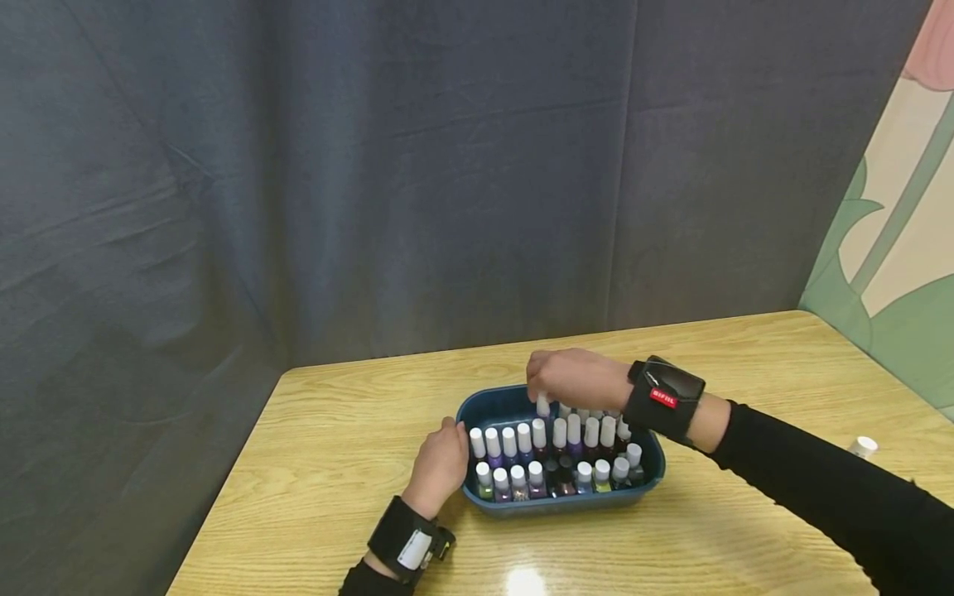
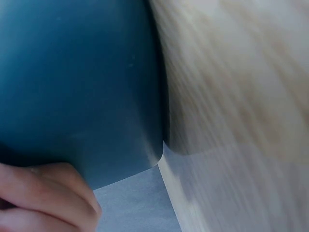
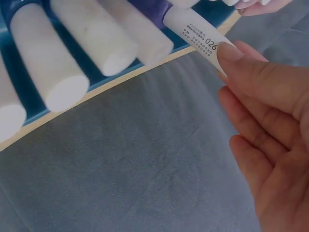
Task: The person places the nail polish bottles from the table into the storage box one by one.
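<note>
A dark blue oblong tub stands on the table, packed with rows of nail polish bottles, mostly white-capped. At its left end my left hand grips the rim; in the left wrist view curled fingers lie against the blue wall. My right hand is over the back of the tub. Between thumb and fingertips it pinches the white, printed cap of a purple nail polish bottle. Other white caps stand close beside it.
On the wooden table, a separate white-capped bottle sits at the far right, partly behind the right sleeve. A grey curtain hangs along the back and left. A painted wall is at the right.
</note>
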Demonstrator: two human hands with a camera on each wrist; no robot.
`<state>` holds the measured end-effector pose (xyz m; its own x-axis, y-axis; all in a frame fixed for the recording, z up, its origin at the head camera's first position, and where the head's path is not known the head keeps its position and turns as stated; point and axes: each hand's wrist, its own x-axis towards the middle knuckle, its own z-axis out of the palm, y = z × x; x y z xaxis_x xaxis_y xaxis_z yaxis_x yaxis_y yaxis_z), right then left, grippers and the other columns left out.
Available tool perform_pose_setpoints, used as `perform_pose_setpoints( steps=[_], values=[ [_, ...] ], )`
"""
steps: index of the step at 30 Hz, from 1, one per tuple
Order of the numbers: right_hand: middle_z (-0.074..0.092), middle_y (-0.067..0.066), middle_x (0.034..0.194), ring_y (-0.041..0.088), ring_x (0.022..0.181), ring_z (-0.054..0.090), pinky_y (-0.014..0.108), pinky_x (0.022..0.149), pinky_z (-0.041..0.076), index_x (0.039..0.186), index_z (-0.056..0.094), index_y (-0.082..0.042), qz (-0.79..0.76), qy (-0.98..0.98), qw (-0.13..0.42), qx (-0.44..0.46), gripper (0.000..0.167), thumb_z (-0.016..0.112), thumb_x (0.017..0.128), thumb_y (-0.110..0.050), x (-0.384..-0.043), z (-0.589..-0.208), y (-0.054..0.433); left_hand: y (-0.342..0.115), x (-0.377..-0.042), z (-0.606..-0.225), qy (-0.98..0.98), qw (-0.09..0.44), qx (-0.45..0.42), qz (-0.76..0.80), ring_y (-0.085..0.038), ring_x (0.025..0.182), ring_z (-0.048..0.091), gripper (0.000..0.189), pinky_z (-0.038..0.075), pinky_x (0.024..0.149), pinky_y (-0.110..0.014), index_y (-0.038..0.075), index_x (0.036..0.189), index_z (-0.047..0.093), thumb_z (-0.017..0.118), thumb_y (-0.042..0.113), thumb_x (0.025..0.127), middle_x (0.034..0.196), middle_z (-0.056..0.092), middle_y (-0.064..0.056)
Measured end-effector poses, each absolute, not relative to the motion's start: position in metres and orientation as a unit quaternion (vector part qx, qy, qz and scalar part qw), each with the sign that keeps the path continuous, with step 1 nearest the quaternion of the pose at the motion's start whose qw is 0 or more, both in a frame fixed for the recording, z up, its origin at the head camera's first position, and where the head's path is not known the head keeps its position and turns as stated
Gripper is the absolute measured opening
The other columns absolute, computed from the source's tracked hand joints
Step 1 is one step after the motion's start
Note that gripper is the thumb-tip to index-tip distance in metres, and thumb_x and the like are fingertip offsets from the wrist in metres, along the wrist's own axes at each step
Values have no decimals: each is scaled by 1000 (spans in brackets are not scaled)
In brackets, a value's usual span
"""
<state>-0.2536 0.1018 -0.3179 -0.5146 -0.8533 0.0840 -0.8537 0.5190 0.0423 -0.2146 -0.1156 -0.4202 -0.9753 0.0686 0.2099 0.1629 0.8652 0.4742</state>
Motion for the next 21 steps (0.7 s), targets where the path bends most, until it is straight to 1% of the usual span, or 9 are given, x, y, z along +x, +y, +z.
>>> perform_pose_setpoints(
  steps=[8, 15, 21],
  values=[
    [65, 0, 89, 12, 83, 61, 21, 71, 50, 91, 73, -12, -20, -872, 31, 488, 33, 66, 70, 12, -255, -324, 101, -115, -214, -421, -961, 85, -56, -256, -35, 66, 63, 24, 46, 52, -41, -6, 89, 52, 41, 14, 97, 67, 58, -20],
    [65, 0, 87, 12, 84, 61, 22, 71, 50, 87, 73, -12, -23, -871, 34, 489, 31, 66, 70, 12, -255, -330, 101, -114, -214, -421, -960, 81, -58, -260, -34, 66, 63, 24, 46, 52, -40, -6, 89, 52, 41, 14, 97, 67, 58, -20],
    [64, 0, 86, 13, 83, 61, 22, 71, 50, 86, 72, -11, -30, -867, 34, 497, 30, 66, 68, 13, -256, -332, 102, -114, -213, -420, -961, 99, -57, -251, -37, 64, 62, 24, 45, 50, -43, -4, 83, 51, 42, 14, 96, 64, 58, -21]
  ],
)
